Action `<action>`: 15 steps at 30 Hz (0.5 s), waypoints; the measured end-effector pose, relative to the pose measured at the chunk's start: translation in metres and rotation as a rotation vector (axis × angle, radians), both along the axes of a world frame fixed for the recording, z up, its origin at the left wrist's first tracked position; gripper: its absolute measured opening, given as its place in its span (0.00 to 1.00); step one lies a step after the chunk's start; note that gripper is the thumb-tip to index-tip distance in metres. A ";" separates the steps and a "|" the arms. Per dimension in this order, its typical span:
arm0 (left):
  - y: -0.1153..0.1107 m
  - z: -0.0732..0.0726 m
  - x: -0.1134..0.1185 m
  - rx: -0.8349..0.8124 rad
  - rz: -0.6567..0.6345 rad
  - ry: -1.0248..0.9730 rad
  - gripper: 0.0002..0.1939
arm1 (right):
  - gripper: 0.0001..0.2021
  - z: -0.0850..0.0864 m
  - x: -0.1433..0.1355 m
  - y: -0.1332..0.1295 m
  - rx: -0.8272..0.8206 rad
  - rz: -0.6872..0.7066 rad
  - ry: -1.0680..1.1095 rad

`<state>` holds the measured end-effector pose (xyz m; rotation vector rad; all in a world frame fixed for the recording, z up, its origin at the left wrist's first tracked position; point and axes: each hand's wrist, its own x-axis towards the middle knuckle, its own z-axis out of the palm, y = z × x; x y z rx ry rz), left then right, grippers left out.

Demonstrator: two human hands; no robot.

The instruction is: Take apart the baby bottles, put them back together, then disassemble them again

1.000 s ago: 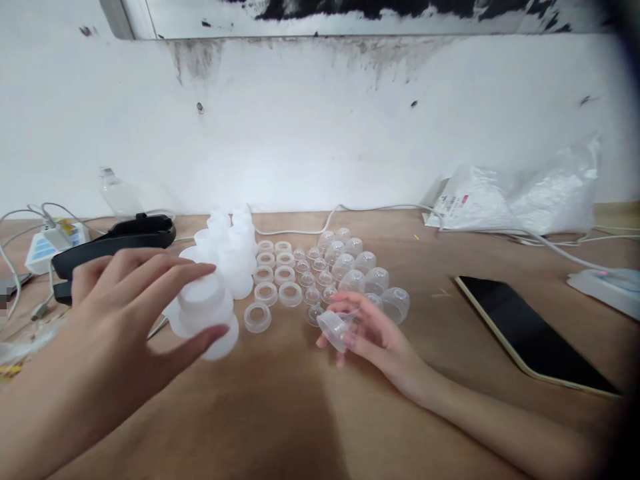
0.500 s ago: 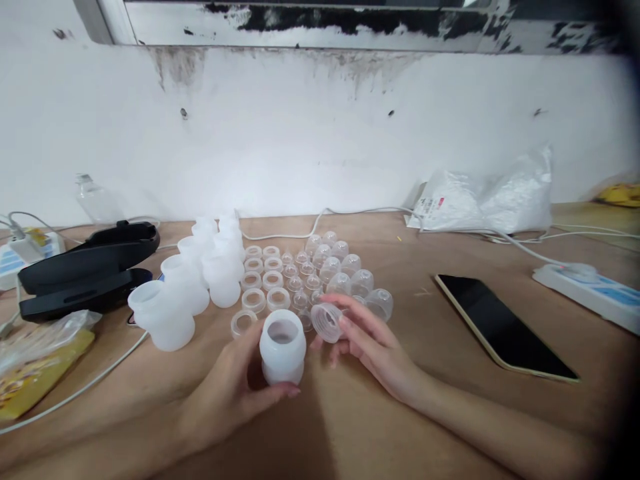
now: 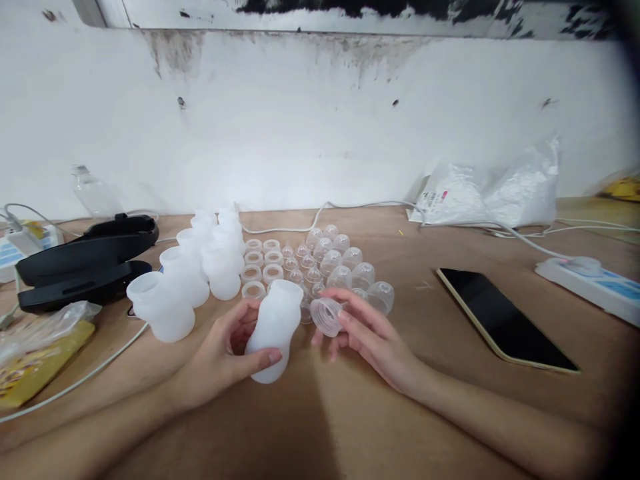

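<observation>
A milky white baby bottle [image 3: 278,330], mouth uncovered and tilted toward the right, is gripped by my left hand [image 3: 237,350]. Pinched in the fingers of my right hand [image 3: 367,333] is a clear threaded screw ring [image 3: 326,316], its ribbed side facing the bottle. Bottle and ring are apart. Behind them lie rows of whitish rings [image 3: 253,273], then small clear nipples [image 3: 295,277], then clear domed caps [image 3: 340,280]. More white bottles [image 3: 163,307] stand to the left of these rows, upright and without tops.
A phone [image 3: 503,320] lies on the right of the brown table, near a power strip [image 3: 590,283]. White plastic bags [image 3: 500,187] lean by the wall. At left are a black case [image 3: 85,260], a yellow packet [image 3: 45,353], a clear bottle [image 3: 93,190] and a cable [image 3: 95,371].
My left hand has tipped the bottle, so that its side now shows and its mouth leans up and right. My right hand keeps the ring in nearly the same spot. The view has shifted slightly.
</observation>
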<state>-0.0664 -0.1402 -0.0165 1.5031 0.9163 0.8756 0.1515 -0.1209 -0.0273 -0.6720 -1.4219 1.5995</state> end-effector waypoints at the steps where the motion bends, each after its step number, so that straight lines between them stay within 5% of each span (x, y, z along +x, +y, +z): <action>1: 0.000 0.000 0.001 0.007 0.004 -0.002 0.19 | 0.13 0.000 0.000 0.000 -0.002 0.001 -0.002; 8: 0.000 0.000 -0.001 0.105 0.000 0.032 0.19 | 0.14 0.001 -0.001 -0.001 0.035 -0.020 -0.017; 15: 0.001 0.014 -0.011 0.365 0.047 0.401 0.20 | 0.17 0.002 0.001 -0.002 0.129 -0.084 -0.104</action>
